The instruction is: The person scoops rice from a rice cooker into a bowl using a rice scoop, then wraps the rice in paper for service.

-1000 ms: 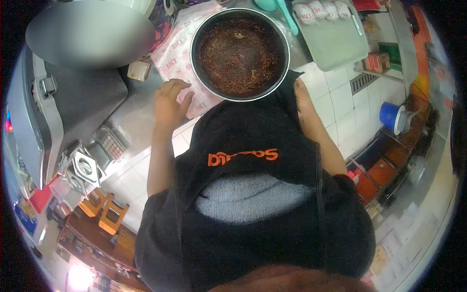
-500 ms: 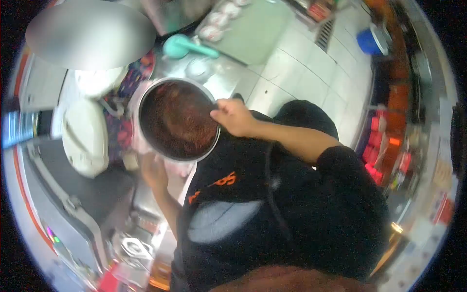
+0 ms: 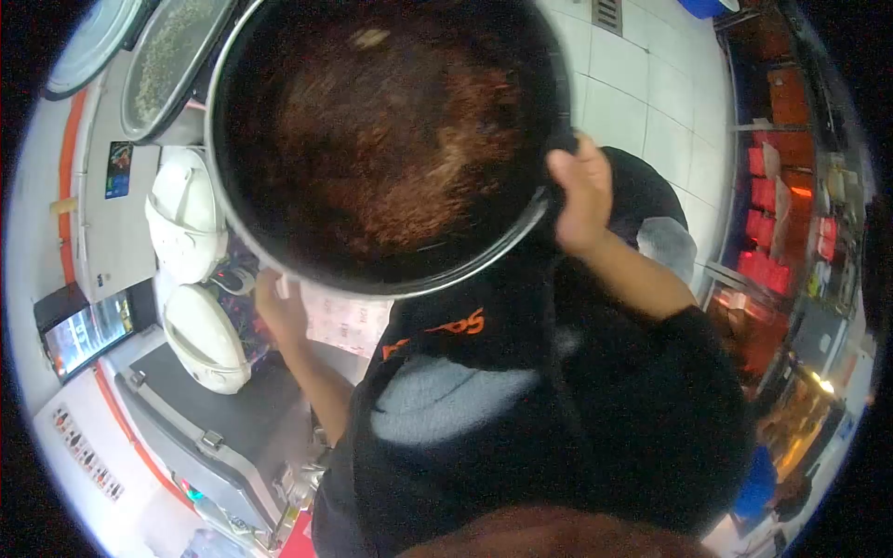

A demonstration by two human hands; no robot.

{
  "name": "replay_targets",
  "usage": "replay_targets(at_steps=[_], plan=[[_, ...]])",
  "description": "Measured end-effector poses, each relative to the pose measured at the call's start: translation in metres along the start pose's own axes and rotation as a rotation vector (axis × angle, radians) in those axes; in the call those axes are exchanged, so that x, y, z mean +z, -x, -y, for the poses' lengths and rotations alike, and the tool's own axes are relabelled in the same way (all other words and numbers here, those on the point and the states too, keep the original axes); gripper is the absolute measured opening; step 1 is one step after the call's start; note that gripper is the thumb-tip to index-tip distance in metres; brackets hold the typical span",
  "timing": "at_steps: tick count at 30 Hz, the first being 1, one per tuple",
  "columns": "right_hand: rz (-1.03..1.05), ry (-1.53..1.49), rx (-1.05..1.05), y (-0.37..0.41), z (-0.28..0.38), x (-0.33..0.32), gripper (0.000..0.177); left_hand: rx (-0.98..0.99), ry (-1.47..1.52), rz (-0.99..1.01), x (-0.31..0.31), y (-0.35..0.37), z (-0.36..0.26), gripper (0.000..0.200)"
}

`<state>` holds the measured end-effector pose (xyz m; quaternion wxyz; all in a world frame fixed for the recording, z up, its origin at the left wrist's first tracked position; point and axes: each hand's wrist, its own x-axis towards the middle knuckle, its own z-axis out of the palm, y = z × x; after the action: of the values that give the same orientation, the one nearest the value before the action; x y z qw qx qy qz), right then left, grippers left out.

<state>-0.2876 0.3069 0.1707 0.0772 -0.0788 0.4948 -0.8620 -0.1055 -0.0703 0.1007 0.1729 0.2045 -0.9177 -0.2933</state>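
Observation:
A large round pot (image 3: 391,139) with a pale metal rim fills the upper middle of the view, raised close to the camera. Inside lies a dark reddish-brown mass, streaked by motion. My right hand (image 3: 584,195) is closed around the dark handle on the pot's right side. Below the pot's lower left rim is my left hand (image 3: 281,307); it is blurred, its fingers are partly hidden, and whether it touches the pot does not show. A pink and white printed sheet (image 3: 344,321) lies beneath, between my left hand and my dark top.
Two white lidded appliances with handles (image 3: 206,339) stand at left, beside a grey case (image 3: 214,409). A tray of pale grains (image 3: 172,65) is at upper left. A lit screen (image 3: 88,325) sits farther left. White floor tiles (image 3: 623,84) and shelves with red items (image 3: 763,205) are at right.
The pot has come up toward the camera and looks much larger. My right hand has moved right, still on the handle. The view has shifted, and the green board is out of sight.

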Motion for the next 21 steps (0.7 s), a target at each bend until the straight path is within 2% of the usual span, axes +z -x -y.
replay_targets(at_steps=[1, 3, 4, 5, 9, 13, 15, 17, 18, 20, 21], plan=[[-0.120, 0.008, 0.018, -0.009, 0.012, -0.005, 0.024, 0.087, -0.002, 0.021, 0.011, -0.012, -0.009, 0.023], [-0.171, -0.035, -0.024, -0.033, 0.022, -0.026, 0.023, 0.103, -0.008, 0.077, 0.040, -0.038, -0.032, 0.022], [-0.179, -0.042, -0.051, -0.046, 0.023, -0.039, 0.023, 0.125, -0.105, 0.102, 0.052, -0.053, -0.064, 0.022], [-0.198, -0.018, -0.073, -0.060, 0.022, -0.054, 0.022, 0.160, -0.043, 0.208, 0.067, -0.069, -0.082, 0.022], [-0.282, -0.012, -0.069, -0.120, 0.038, -0.112, 0.018, 0.310, 0.046, 0.281, 0.156, -0.131, -0.135, 0.023], [-0.222, -0.045, -0.084, -0.183, 0.059, -0.190, 0.017, 0.293, 0.121, 0.297, 0.237, -0.204, -0.198, 0.022], [-0.338, 0.052, -0.115, -0.213, 0.081, -0.203, 0.019, 0.261, -0.013, 0.319, 0.264, -0.240, -0.221, 0.024], [-0.387, 0.287, -0.109, -0.238, 0.088, -0.241, 0.025, 0.260, -0.064, 0.364, 0.292, -0.275, -0.233, 0.026], [-0.544, 0.506, -0.022, -0.249, 0.103, -0.239, 0.030, 0.278, -0.124, 0.313, 0.301, -0.286, -0.238, 0.024], [-0.532, 0.492, -0.043, -0.275, 0.100, -0.275, 0.033, 0.244, -0.110, 0.299, 0.311, -0.309, -0.255, 0.022], [-0.650, 0.677, 0.025, -0.287, 0.110, -0.277, 0.034, 0.245, -0.089, 0.269, 0.316, -0.318, -0.254, 0.020]])
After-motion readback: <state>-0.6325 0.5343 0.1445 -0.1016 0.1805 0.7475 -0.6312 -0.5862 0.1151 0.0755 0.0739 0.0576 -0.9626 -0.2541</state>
